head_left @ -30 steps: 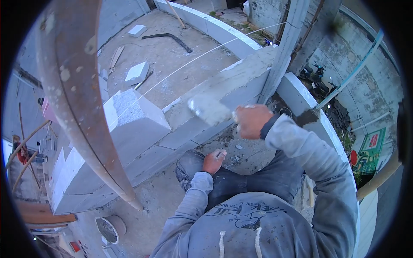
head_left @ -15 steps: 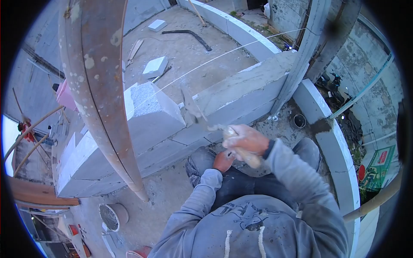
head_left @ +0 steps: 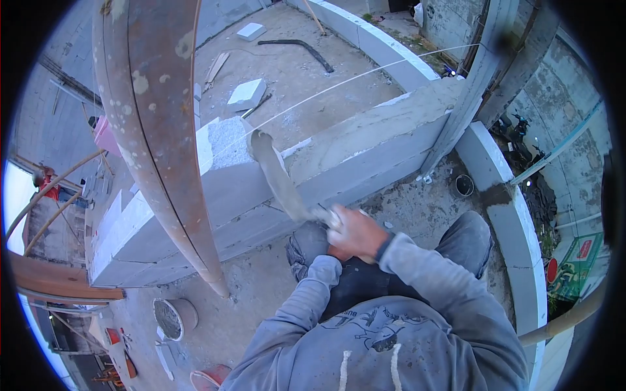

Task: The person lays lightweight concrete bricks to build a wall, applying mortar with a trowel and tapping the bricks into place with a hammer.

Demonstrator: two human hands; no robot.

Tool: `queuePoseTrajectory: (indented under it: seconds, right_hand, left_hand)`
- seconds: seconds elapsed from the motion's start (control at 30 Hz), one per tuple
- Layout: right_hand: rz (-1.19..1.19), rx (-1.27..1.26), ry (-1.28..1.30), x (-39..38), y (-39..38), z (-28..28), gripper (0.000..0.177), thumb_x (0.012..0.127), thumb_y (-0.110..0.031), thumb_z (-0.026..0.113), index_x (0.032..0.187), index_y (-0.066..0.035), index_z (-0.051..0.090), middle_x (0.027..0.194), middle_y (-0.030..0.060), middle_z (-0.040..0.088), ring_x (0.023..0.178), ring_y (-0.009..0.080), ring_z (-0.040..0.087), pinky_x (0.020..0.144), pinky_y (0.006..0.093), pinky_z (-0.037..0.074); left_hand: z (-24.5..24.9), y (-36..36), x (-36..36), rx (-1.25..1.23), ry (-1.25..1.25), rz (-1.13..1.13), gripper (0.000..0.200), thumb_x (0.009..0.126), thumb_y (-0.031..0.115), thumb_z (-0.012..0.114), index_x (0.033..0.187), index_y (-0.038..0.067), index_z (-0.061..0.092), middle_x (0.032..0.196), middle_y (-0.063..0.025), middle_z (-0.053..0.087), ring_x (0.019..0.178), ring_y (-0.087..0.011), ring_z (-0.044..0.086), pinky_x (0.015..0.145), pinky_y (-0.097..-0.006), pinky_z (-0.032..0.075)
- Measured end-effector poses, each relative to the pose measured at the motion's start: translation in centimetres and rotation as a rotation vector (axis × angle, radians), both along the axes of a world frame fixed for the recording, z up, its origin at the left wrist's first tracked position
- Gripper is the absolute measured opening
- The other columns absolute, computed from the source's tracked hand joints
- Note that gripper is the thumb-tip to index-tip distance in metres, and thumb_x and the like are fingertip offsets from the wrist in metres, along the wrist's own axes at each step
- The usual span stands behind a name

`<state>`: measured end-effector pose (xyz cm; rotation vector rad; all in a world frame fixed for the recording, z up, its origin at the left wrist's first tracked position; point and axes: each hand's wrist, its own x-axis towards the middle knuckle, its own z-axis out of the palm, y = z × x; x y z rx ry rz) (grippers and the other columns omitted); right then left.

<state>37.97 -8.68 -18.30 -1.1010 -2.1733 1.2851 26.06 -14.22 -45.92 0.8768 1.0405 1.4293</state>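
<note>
My right hand (head_left: pixel 358 232) is closed around the handle of a trowel (head_left: pixel 282 182), whose long blade is grey with mortar. The blade points up and away from me, its tip against the end of a white block (head_left: pixel 238 186) on top of the low wall. To the right of that block, grey mortar (head_left: pixel 378 133) coats the top of the lower course (head_left: pixel 372 168). My left hand (head_left: pixel 336 253) is low in front of my lap, mostly hidden behind the right hand, so its fingers do not show.
A taut white string (head_left: pixel 352 81) runs above the wall to a grey post (head_left: pixel 469 91). A thick pole (head_left: pixel 153 130) slants down close on the left. A mortar bucket (head_left: pixel 186 318) stands on the floor. Loose blocks (head_left: pixel 247 94) lie beyond the wall.
The trowel has swung nearer to me and turned, its blade now along the block's end. My right hand has moved left and down, covering more of my left hand. The view has shifted slightly.
</note>
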Motion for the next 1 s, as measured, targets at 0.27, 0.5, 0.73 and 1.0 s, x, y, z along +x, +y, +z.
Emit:
queuePoseTrajectory:
  seconds: [0.27,0.5,0.73,1.0]
  right_hand:
    - [-0.081,-0.001,-0.054,2.3,2.4,3.5,0.036,0.07,-0.025,0.057,0.094,0.001,0.051,0.082,0.0271,0.06,0.082,0.0433,0.058,0.073,0.0473,0.046]
    - [-0.005,0.184,-0.145,-0.6,5.6,3.9,0.03,0.071,-0.021,0.052,0.093,0.0,0.052,0.085,0.0247,0.061,0.087,0.0414,0.058,0.077,0.0472,0.045]
    - [0.188,-0.208,-0.098,4.1,1.9,3.5,0.032,0.071,-0.017,0.057,0.096,0.003,0.054,0.073,0.0181,0.06,0.062,0.0296,0.061,0.058,0.0382,0.05]
    - [0.154,-0.727,0.454,2.2,3.3,4.2,0.02,0.076,-0.011,0.058,0.089,0.001,0.051,0.061,0.0057,0.053,0.045,0.015,0.055,0.041,0.0272,0.044]
  left_hand:
    - [6.4,1.7,1.0,-0.009,0.997,-0.212,0.028,0.079,0.025,0.057,0.099,0.005,0.062,0.096,-0.0201,0.062,0.091,-0.0375,0.058,0.079,-0.0436,0.046]
    - [13.6,1.4,1.6,-0.276,1.032,-0.338,0.034,0.085,0.032,0.052,0.102,0.004,0.061,0.097,-0.0211,0.061,0.092,-0.0374,0.058,0.079,-0.0436,0.045]
    - [-1.1,1.7,-0.3,0.041,1.055,-0.317,0.033,0.08,0.033,0.056,0.1,0.007,0.063,0.099,-0.0154,0.064,0.093,-0.0329,0.06,0.079,-0.0399,0.047]
    - [8.5,1.7,0.3,-0.116,0.652,-0.388,0.037,0.078,0.037,0.059,0.099,0.007,0.064,0.093,-0.0124,0.066,0.088,-0.0292,0.063,0.077,-0.0353,0.048]
